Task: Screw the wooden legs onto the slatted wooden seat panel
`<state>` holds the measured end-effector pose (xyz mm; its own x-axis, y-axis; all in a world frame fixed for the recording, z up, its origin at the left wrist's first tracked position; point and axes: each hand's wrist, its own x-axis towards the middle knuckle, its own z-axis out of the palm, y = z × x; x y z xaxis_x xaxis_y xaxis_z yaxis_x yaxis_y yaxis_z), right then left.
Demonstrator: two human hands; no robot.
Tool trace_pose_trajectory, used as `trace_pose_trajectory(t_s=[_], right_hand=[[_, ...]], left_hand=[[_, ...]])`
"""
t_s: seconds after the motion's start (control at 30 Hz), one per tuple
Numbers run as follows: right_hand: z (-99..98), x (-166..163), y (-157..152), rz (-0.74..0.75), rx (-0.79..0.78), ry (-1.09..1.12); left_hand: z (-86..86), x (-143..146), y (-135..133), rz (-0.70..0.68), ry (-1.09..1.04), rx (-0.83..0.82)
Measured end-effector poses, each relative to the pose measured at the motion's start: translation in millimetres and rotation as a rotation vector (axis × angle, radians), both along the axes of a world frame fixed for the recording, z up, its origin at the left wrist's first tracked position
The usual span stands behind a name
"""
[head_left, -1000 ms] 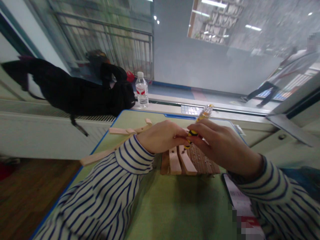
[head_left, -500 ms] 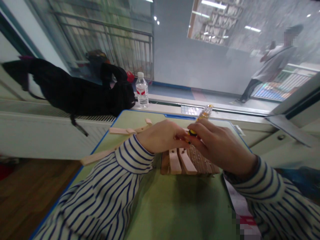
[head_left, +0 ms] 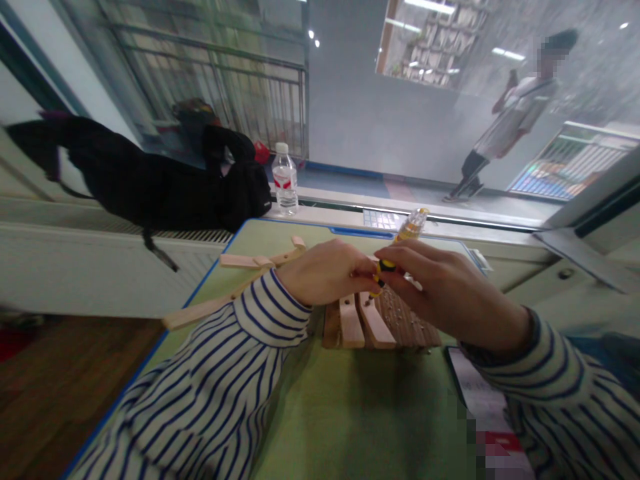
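My right hand [head_left: 445, 293] is closed round a screwdriver [head_left: 406, 241] with a yellow-black grip and a clear amber end that sticks up past my fingers. My left hand [head_left: 327, 272] is pinched at the tool's lower end, fingertips meeting those of the right hand; what it pinches is hidden. Both hands hover over a slatted wooden piece [head_left: 373, 323] lying on the green table [head_left: 350, 413]. The tool's tip is hidden behind my fingers.
A long wooden frame piece [head_left: 235, 283] lies at the table's left. A water bottle [head_left: 285, 180] and a black bag [head_left: 165, 183] sit on the sill behind. Printed paper [head_left: 483, 407] lies at the right. Beyond the window a person walks.
My hands have barely shifted; the right hand's fingers have turned slightly on the screwdriver. The person outside the window has walked to the left.
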<state>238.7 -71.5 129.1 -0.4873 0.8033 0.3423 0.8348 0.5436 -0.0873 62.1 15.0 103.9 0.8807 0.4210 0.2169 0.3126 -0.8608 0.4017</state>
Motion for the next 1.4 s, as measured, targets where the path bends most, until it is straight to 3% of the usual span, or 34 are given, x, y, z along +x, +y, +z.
trace_pose_trajectory(t_s=[0.4, 0.73, 1.13, 1.4], right_hand=[[-4.1, 0.7, -1.1, -0.1, 0.101, -0.083], [-2.8, 0.9, -1.8, -0.12, 0.117, -0.093], [-1.4, 1.4, 2.9, 0.025, 0.014, -0.006], [-1.3, 2.7, 1.3, -0.024, 0.04, -0.055]], left_hand=[[2.7, 1.6, 1.0, -0.09, -0.053, -0.027], [4.2, 4.7, -2.2, 0.007, -0.03, 0.022], [-0.1, 1.3, 1.1, 0.015, -0.021, 0.021], [-0.8, 3.1, -0.5, -0.007, -0.023, 0.043]])
